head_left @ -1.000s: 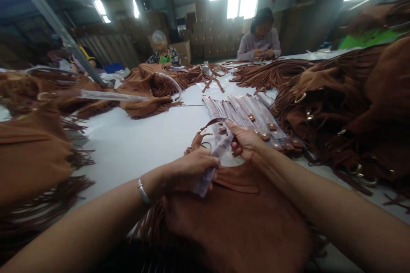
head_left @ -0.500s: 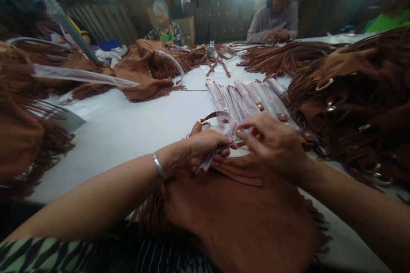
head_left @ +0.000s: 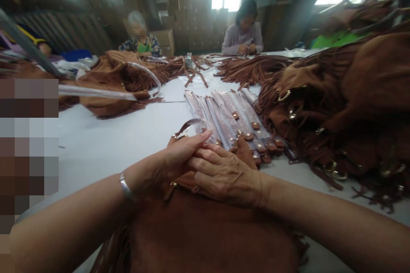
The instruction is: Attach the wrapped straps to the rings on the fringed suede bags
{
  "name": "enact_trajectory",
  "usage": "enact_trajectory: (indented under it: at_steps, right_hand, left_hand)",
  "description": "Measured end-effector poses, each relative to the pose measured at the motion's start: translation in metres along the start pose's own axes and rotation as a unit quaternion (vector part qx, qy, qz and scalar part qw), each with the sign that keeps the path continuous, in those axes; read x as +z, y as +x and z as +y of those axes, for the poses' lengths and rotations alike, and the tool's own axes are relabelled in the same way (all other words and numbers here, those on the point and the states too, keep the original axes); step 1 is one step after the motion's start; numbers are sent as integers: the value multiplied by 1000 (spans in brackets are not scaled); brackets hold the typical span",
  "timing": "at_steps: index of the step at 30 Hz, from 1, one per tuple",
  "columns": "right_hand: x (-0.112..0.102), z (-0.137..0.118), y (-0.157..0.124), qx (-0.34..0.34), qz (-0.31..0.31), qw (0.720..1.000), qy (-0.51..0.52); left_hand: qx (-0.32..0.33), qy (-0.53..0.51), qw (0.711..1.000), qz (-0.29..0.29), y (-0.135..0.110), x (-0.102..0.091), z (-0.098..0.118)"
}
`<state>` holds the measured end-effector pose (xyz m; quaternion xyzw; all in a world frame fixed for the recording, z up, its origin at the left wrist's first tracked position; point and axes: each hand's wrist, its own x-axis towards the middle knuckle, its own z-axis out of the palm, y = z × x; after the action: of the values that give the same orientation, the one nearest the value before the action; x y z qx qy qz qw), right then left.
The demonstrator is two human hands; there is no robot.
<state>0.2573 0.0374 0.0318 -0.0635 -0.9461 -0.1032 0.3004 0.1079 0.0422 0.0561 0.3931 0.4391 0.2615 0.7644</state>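
Note:
A brown suede bag (head_left: 208, 230) with fringe lies in front of me, a zip pull (head_left: 171, 190) showing near its top edge. Its plastic-wrapped strap (head_left: 192, 123) arches up behind my hands. My left hand (head_left: 179, 153) is closed at the strap's end above the bag's opening, with its thumb on top. Pressed against it, my right hand (head_left: 227, 175) is closed, its fingers curled over those of the left. What lies between the two hands is hidden.
Plastic-wrapped straps (head_left: 224, 115) with brass studs lie in a row beyond my hands. Brown fringed bags (head_left: 320, 106) are heaped at right, with another bag (head_left: 105, 94) at left. A small glass bottle (head_left: 188, 60) stands farther back. Across the white table (head_left: 128, 130) sit co-workers.
My right hand has moved left and closed against my left hand; before, they were apart. The clear plastic hanging below the left hand no longer shows. The view has shifted right.

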Motion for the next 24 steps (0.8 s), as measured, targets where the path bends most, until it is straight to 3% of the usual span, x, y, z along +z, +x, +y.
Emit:
enact_trajectory:
  at_steps: [2,3,6,9,12,14,16,20,24]
  right_hand:
    - [-9,19,-14,124,84,985,90]
    - [-17,31,-22,214,133,959,133]
    - [-38,68,-42,437,266,829,226]
    - [-41,96,-55,473,330,731,364]
    - [-29,107,-60,451,390,638,487]
    - [-25,108,-63,427,421,596,534]
    - [-26,106,-66,406,418,593,555]
    - [-40,97,-66,389,373,653,532]
    - [-58,84,-59,379,306,722,491]
  left_hand:
    - [15,-39,999,5,7,2,0]
    - [28,-41,998,28,12,5,-1]
    - [73,114,982,129,34,23,-6]
    - [84,341,920,173,63,46,-9]
    - [92,411,885,198,91,63,-9]
    - [99,441,866,214,105,69,-8]
    - [101,455,858,215,113,73,-8]
    - [109,424,887,146,100,75,-9]
    - [159,244,957,-18,55,61,-11]
